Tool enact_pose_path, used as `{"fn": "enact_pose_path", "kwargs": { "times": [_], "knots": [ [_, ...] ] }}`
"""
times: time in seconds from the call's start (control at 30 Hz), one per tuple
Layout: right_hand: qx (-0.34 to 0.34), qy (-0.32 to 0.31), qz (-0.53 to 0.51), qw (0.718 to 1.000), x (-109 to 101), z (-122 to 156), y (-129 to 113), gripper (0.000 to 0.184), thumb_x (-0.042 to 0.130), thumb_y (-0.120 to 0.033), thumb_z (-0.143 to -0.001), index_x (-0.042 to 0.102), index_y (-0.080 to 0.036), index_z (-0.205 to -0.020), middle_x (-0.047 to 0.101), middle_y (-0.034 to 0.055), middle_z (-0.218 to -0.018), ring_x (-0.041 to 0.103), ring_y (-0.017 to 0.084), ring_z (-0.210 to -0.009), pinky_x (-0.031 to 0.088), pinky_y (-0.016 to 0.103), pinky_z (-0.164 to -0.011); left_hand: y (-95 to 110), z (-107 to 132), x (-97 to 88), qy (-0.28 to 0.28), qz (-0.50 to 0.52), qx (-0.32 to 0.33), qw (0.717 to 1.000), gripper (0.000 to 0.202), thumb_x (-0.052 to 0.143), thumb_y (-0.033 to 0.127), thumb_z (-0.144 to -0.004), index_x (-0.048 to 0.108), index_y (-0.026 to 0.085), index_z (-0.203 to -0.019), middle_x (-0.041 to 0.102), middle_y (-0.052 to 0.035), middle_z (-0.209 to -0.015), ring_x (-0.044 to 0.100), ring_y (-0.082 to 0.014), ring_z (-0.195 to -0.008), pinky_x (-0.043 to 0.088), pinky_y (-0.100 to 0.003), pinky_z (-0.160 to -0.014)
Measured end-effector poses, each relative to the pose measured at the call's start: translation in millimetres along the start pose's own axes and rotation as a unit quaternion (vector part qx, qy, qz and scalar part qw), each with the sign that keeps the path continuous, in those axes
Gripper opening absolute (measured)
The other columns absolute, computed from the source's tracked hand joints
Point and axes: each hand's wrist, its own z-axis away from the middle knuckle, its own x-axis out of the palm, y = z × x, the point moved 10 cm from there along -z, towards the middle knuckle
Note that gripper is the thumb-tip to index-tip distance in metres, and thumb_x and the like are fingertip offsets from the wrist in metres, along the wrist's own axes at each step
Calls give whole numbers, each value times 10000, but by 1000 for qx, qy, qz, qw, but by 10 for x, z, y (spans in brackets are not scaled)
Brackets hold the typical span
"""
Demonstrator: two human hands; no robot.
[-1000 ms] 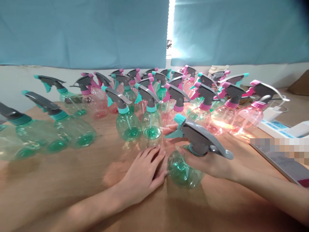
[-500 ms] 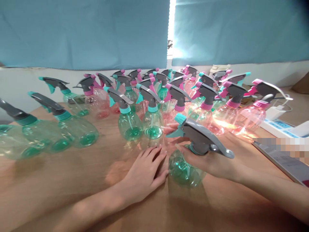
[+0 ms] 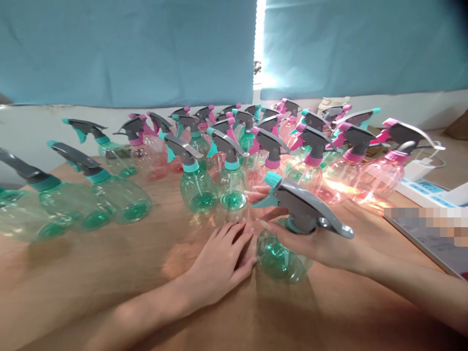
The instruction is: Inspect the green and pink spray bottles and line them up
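Note:
My right hand [image 3: 314,243] is wrapped round the neck of a green spray bottle [image 3: 283,256] with a grey trigger head [image 3: 303,207] and teal nozzle, which stands on the wooden table [image 3: 109,273]. Flat on the table just left of that bottle lies my left hand [image 3: 219,263], fingers stretched out and together, its thumb close to the bottle's base. Right behind my hands stand two more green bottles [image 3: 197,187], and behind them a crowd of pink and green spray bottles [image 3: 310,161].
Further green bottles [image 3: 113,192] stand along the left side of the table. A white power strip [image 3: 427,187] with a cable and a flat grey board [image 3: 427,239] lie at the right. Blue curtains [image 3: 127,48] hang behind, above a white ledge.
The view has shifted slightly. My right hand has nudged the held bottle a little; my left hand stays flat beside it.

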Motion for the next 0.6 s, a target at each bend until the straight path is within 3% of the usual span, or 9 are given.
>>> {"fn": "enact_pose_path", "kwargs": {
  "times": [0.17,0.33,0.5,0.6],
  "knots": [
    [-8,2,-18,1000,-4,-18,-38,361,562,-155,-817,623,-255,-1159,729,20,-874,703,163,-734,606,279,-647,13,-10,-10,2,-2,6,1000,463,577,292,-952,477,134,-1376,519,-160,-1393,456,-332,-1281,405,-523,-1064],
    [-24,-40,-21,999,20,-63,-140,100,570,-225,-854,645,-258,-912,706,10,-808,700,167,-773,606,304,-749,18,-27,-35,15,4,8,1000,352,575,277,-949,537,131,-1267,540,-165,-1343,484,-335,-1240,432,-530,-1035],
    [9,-45,35,998,-5,-50,-46,214,567,-323,-882,588,-234,-689,718,31,-788,699,187,-753,590,276,-629,18,-3,-30,21,3,12,1000,330,568,271,-951,546,133,-1250,531,-171,-1353,477,-337,-1250,429,-531,-1036],
    [21,-20,43,999,-71,-50,-77,156,611,-299,-857,604,-227,-719,640,-24,-613,607,121,-537,515,213,-488,8,3,-18,15,-3,7,1000,394,562,298,-961,514,141,-1319,524,-168,-1379,470,-339,-1265,424,-537,-1040]
  ]
}}
